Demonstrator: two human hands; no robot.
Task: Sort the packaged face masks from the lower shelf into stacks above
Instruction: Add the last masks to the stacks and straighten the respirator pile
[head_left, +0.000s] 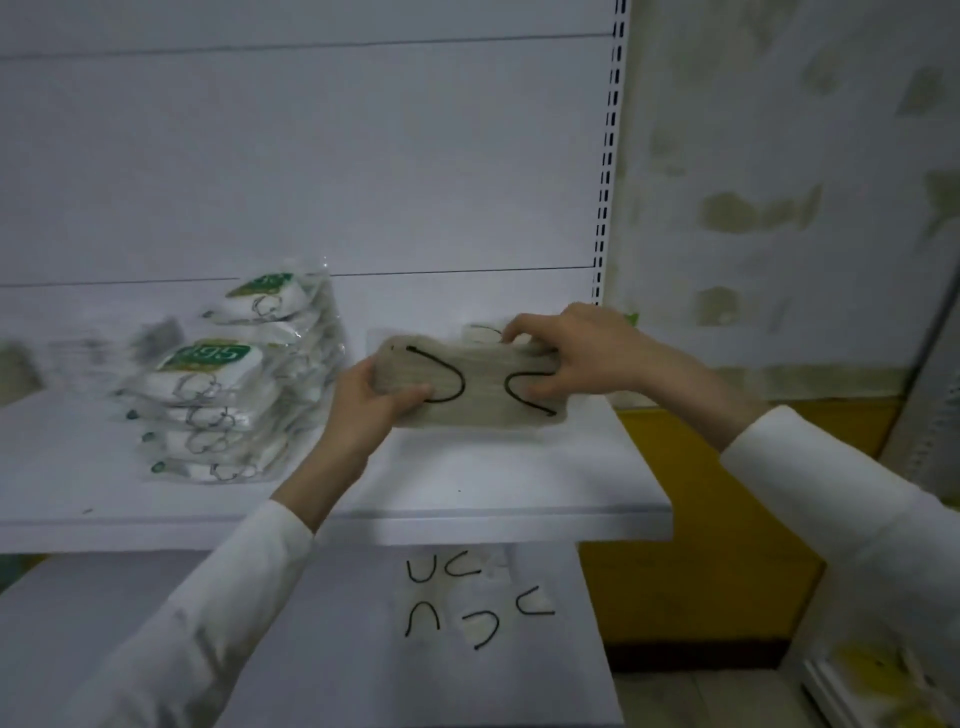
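Dim here, with a cool blue-grey cast over everything; the white metal upper shelf board (467, 499) reads grey rather than white. There are no hard shadows, only a soft dark band under its front lip and a faint smudge beneath the beige packet of masks with black ear loops (467, 384), itself grainy and soft. Gripping it, the left hand (363, 405) and right hand (571, 353) are the sharpest things in view. The stack of clear-wrapped white masks with green labels (218, 395) is smeared by motion blur, worse toward the left edge. The black-slotted white upright (608, 156) bows with the wide lens. Bottom right, a yellow-white blur (872, 670) is unreadable.
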